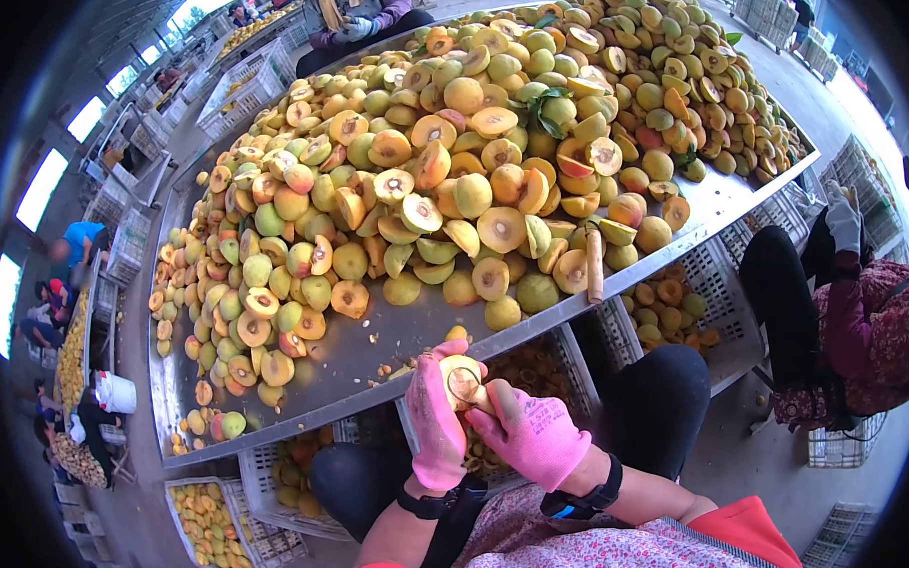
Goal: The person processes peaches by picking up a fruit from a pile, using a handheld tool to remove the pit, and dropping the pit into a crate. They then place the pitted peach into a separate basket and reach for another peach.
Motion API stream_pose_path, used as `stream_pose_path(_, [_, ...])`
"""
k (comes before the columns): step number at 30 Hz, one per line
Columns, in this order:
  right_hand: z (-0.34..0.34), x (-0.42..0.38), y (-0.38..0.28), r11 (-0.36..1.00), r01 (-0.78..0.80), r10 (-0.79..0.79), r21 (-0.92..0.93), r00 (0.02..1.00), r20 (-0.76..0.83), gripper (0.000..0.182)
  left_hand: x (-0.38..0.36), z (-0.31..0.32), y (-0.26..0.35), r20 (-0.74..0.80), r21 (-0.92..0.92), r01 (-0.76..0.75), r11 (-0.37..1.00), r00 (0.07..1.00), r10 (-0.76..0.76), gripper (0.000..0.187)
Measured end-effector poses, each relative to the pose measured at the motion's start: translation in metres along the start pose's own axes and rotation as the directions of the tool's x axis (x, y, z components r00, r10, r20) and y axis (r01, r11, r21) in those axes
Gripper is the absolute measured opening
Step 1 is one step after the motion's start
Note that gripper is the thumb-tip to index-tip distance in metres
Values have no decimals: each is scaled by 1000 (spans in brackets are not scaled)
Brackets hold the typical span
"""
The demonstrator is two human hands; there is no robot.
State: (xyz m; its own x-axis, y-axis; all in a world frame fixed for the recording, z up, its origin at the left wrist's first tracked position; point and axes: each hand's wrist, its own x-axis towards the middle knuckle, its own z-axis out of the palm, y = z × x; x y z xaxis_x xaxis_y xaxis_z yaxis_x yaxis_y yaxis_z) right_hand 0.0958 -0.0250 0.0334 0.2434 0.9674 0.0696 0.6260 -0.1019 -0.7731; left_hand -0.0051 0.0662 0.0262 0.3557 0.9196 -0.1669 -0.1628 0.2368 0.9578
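Now the left hand (pixel 436 420) is gripping a halved peach (pixel 461 382) while the right hand (pixel 533 436), fingers clenched on a tool, is digging at its pit; a huge pile (pixel 470 163) is waiting on the table (pixel 377 352).

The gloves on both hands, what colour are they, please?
Pink, on the left hand and the right hand; head view.
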Motion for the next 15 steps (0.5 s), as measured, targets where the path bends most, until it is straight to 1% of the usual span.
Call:
stream_pose_path(1, [2, -1, -1, 1000, 7, -7, -2, 1000, -5, 26, 0, 0, -1, -1, -2, 2, 1000, 1000, -2, 61])
stream_pose_path(3, [6, 0, -1, 1000, 14, -14, -5, 1000, -11, 26, 1, -1, -3, -19, 50, -87, 995, 996, 88, 48])
stream_pose_path(4, [7, 1, 0, 1000, 6, -6, -1, 1000, 5, 27, 2, -2, -3, -18, 49, -86, 995, 996, 87, 48])
stream_pose_path(6, [8, 1, 3, 1000, -6, 6, 3, 1000, 20, 28, 4, -3, -2, -5, 110, -81, 991, 997, 82, 58])
stream_pose_path(8, [7, 3, 5, 1000, -21, 21, -2, 996, 87, 30, 5, -5, -3, -5, 143, -87, 986, 996, 89, 59])
stream_pose_path(9, [5, 2, 5, 1000, -24, 24, -1, 996, 88, 30, 5, -5, -4, -8, 177, -91, 980, 996, 94, 60])
stream_pose_path(10, [3, 1, 4, 999, -46, 42, 29, 991, 127, 30, 4, -4, -4, -7, 180, -87, 980, 996, 90, 60])
stream_pose_path(11, [1, 0, 3, 996, -67, 57, 56, 985, 165, 31, 4, -2, -3, -54, 117, -49, 992, 997, 56, 62])
stream_pose_path(12, [0, 0, 2, 996, -68, 58, 55, 984, 167, 31, 4, 0, -3, -100, 51, -13, 999, 995, 18, 64])
stream_pose_path(13, [-1, -1, 0, 991, -94, 74, 98, 979, 189, 31, 4, -1, -5, -104, 49, -9, 999, 994, 14, 64])
stream_pose_path(14, [-1, -2, -1, 983, -120, 89, 141, 974, 210, 32, 4, -3, -6, -99, 82, -36, 996, 994, 44, 66])
stream_pose_path(15, [-2, -2, -2, 982, -122, 89, 143, 973, 213, 32, 4, -5, -6, -92, 116, -63, 991, 993, 73, 69])
